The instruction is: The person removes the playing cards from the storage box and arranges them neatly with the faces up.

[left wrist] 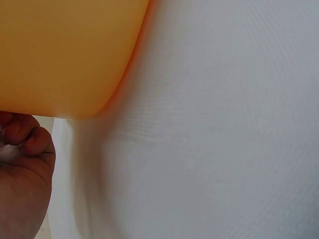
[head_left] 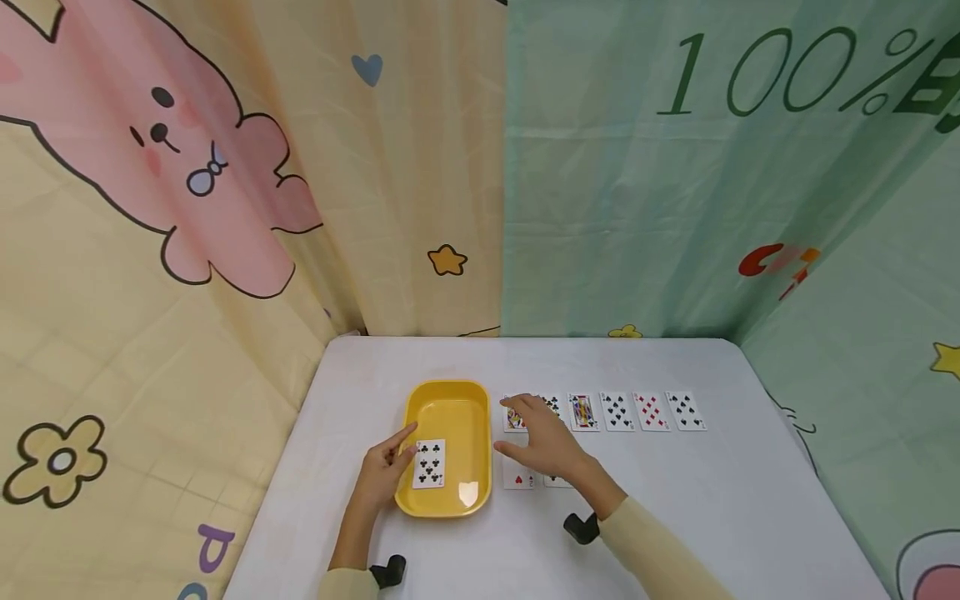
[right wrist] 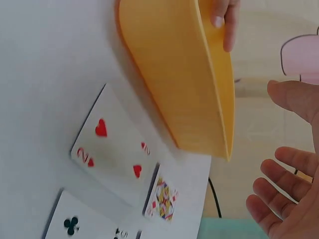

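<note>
A yellow tray (head_left: 468, 400) lies on the white table, with a playing card of clubs (head_left: 430, 464) face up inside it. My left hand (head_left: 381, 473) grips the tray's left rim; in the left wrist view its fingers (left wrist: 37, 142) curl at the edge from outside. To the right of the tray, my right hand (head_left: 551, 442) is held over the cards, fingers and thumb spread with nothing between them. Below it lie a two of hearts (right wrist: 117, 134) and a club card (right wrist: 75, 216). The hand partly covers a red face card (head_left: 514, 422) behind them.
A row of face-up cards runs along the table's back right, including a face card (head_left: 583, 412), a diamond card (head_left: 651, 412) and a black card (head_left: 686, 411) at its right end. Printed curtains (head_left: 435, 167) enclose the table (head_left: 712, 500) at the back and sides.
</note>
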Tool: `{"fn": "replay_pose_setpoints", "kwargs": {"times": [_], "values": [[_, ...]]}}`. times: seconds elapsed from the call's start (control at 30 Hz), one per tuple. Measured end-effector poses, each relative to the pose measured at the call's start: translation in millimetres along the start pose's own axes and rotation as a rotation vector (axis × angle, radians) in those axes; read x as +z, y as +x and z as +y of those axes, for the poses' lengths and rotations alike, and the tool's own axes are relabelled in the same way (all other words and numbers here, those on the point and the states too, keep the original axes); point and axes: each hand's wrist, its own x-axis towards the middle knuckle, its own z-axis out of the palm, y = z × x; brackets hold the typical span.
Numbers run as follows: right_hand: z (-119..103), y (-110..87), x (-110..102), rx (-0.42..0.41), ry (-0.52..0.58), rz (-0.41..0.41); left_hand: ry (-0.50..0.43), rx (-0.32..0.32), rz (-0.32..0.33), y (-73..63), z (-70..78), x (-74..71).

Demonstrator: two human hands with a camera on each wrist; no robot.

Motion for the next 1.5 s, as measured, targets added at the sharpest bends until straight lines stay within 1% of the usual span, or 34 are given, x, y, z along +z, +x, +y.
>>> {"fn": "replay_pose_setpoints", "kwargs": {"times": [0.17,0.3,0.47,0.67,0.73,0.93,1.07,1.17,1.37,1.5], "values": [[-21.1,16.4,15.8,-0.081,-0.003,-0.048,-0.013,-0.009,-0.006,1.2,1.7,-0.6],[-31.6,26.4,31.5,-0.129,-0.028,-0.083,-0.012,0.009,0.000,1.4,0.8,-0.7],[-39.8,34.8,49.4,-0.165,-0.046,-0.111,0.003,0.031,0.008,0.3,-1.4,-0.2],[-45.3,40.6,65.7,-0.193,-0.102,-0.158,-0.004,0.009,-0.010,-1.2,-2.4,0.2],[-47.7,42.1,69.4,-0.195,-0.115,-0.172,-0.004,0.001,-0.012,-1.1,-2.1,0.1],[-54.8,45.7,78.9,-0.178,-0.148,-0.220,0.015,0.020,-0.006,-0.3,-2.1,-0.1],[-56.6,50.2,88.3,-0.184,-0.217,-0.241,0.013,0.034,-0.004,0.1,-3.3,-0.3],[-57.7,54.0,95.7,-0.170,-0.275,-0.265,0.005,0.040,-0.011,0.3,-4.2,-0.3],[-60.5,58.9,106.6,-0.115,-0.387,-0.316,-0.019,0.020,-0.017,0.0,-3.8,-0.6],[-63.1,60.3,108.7,-0.109,-0.432,-0.325,-0.019,0.005,-0.017,0.0,-3.1,-1.9]]}}
